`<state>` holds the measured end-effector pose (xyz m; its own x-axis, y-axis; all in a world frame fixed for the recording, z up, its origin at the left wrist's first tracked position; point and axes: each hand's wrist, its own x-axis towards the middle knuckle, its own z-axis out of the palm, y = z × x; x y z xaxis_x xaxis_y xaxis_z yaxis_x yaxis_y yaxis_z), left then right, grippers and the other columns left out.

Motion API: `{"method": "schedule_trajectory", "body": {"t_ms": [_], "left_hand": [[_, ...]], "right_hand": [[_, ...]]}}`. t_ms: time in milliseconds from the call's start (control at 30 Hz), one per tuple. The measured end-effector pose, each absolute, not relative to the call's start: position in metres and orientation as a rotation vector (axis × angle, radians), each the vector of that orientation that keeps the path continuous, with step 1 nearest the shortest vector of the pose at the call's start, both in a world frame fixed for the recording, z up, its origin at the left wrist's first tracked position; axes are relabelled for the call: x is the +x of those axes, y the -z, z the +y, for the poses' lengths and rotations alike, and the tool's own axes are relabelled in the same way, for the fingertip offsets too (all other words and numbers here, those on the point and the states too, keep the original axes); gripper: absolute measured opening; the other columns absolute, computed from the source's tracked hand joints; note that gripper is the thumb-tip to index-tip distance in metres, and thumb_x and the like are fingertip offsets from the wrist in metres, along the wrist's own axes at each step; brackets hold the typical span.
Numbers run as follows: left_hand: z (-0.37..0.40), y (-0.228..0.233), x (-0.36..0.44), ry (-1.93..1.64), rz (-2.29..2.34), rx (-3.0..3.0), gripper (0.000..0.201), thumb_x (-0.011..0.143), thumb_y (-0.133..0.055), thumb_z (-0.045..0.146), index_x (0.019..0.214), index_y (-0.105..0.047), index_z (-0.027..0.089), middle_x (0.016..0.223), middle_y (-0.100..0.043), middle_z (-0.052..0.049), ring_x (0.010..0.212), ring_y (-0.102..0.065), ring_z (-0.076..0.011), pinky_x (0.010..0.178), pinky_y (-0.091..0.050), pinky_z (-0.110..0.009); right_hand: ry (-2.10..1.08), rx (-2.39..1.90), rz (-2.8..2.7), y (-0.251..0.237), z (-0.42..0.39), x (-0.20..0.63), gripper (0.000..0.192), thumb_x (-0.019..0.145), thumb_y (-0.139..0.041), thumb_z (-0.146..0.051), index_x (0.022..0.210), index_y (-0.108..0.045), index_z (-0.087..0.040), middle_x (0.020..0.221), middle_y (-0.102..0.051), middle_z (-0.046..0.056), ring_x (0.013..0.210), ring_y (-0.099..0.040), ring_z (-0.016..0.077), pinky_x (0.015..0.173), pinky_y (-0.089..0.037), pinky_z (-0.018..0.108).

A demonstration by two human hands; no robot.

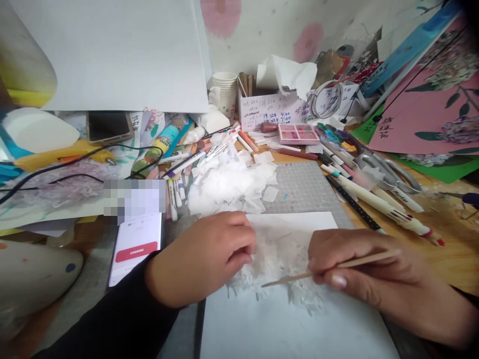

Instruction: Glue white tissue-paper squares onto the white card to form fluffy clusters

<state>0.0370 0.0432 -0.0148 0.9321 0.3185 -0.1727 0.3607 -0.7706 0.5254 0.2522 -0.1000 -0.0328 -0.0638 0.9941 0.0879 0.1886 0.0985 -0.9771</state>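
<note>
My right hand (348, 269) grips a thin wooden stick (288, 279), pinched between thumb and fingers. Its tip points left over a cluster of crumpled white tissue paper (277, 254) on a white sheet (284, 329). At the cluster's left edge is my left hand (209, 259), its fingers curled inward; whether they pinch any tissue is hidden. Beyond both hands, a heap of loose white paper pieces (232, 182) lies on a grey cutting mat (303, 187).
A lit phone (136, 244) lies left of my left hand. Markers (198, 159) crowd the back left. Scissors (389, 169) and a multicolour pen (377, 202) lie right. A yellow glue gun (63, 154) with a black cable sits far left; paper cups (224, 92) stand behind.
</note>
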Motion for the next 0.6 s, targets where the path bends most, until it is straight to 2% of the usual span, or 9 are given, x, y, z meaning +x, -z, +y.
{"method": "schedule_trajectory", "body": {"t_ms": [167,300,400,600], "left_hand": [[0.045,0.015,0.036,0.042,0.579,2.510,0.015,0.085,-0.052,0.013,0.072,-0.054,0.019,0.077,-0.053,0.004,0.071,-0.050,-0.0117,0.065,-0.034,-0.025],[0.048,0.010,0.034,-0.007,0.720,2.476,0.013,0.084,-0.054,0.016,0.072,-0.056,0.021,0.070,-0.056,0.007,0.066,-0.050,-0.0101,0.061,-0.032,-0.024],[0.049,0.008,0.033,-0.062,0.809,2.453,0.013,0.083,-0.055,0.017,0.071,-0.057,0.021,0.067,-0.057,0.008,0.064,-0.050,-0.0094,0.060,-0.032,-0.023],[0.051,0.012,0.032,0.048,0.805,2.418,0.014,0.081,-0.051,0.014,0.070,-0.056,0.021,0.067,-0.057,0.008,0.064,-0.050,-0.0100,0.059,-0.030,-0.023]], "right_hand": [[-1.009,-1.276,-1.373,0.031,-0.100,0.247,0.012,0.086,-0.065,-0.019,0.092,-0.070,-0.029,0.079,-0.069,-0.002,0.072,-0.065,0.0114,0.064,-0.051,0.021],[-1.033,-1.126,-1.538,0.027,-0.097,0.242,0.021,0.086,-0.062,-0.014,0.100,-0.069,-0.028,0.078,-0.067,-0.001,0.071,-0.064,0.0118,0.065,-0.051,0.023],[-0.898,-1.209,-1.549,0.026,-0.095,0.239,0.023,0.087,-0.059,-0.011,0.101,-0.069,-0.027,0.083,-0.068,0.000,0.077,-0.064,0.0119,0.068,-0.051,0.023],[-0.940,-1.123,-1.737,0.028,-0.094,0.238,0.026,0.086,-0.059,-0.009,0.105,-0.069,-0.024,0.085,-0.070,0.003,0.083,-0.062,0.0157,0.074,-0.052,0.029]]}}
